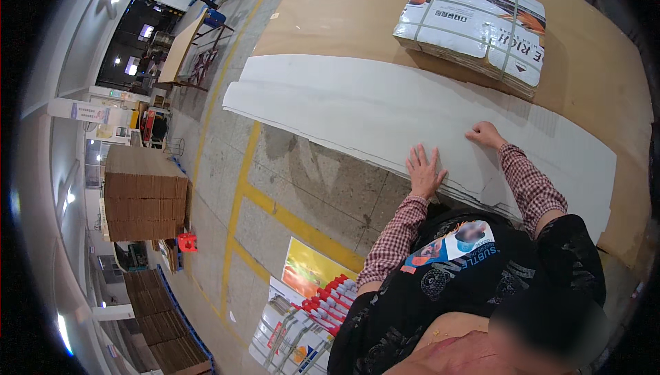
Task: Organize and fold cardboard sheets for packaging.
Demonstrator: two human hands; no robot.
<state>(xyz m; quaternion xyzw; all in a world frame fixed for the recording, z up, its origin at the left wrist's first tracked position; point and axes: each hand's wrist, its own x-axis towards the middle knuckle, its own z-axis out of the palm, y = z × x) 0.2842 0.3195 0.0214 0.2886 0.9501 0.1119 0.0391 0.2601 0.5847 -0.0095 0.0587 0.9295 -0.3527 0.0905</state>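
A long white cardboard sheet (344,100) lies across the brown table surface in front of me. Its near edge hangs over the table's side and looks layered and ragged. My left hand (425,173) rests flat on that near edge, fingers spread, with nothing in it. Farther in and to the right, my right hand (486,135) is closed in a fist on the sheet. Whatever its curled fingers hold, if anything, is hidden. Beyond the sheet sits a strapped bundle of flat printed cartons (474,28), white with orange and black print.
Brown board (330,14) covers the table. To my lower left stand red-and-white rods (330,303) on a metal rack beside a yellow-orange printed panel (313,267). Stacks of brown cardboard (146,200) are at the far left. Yellow lines (240,175) mark the grey floor.
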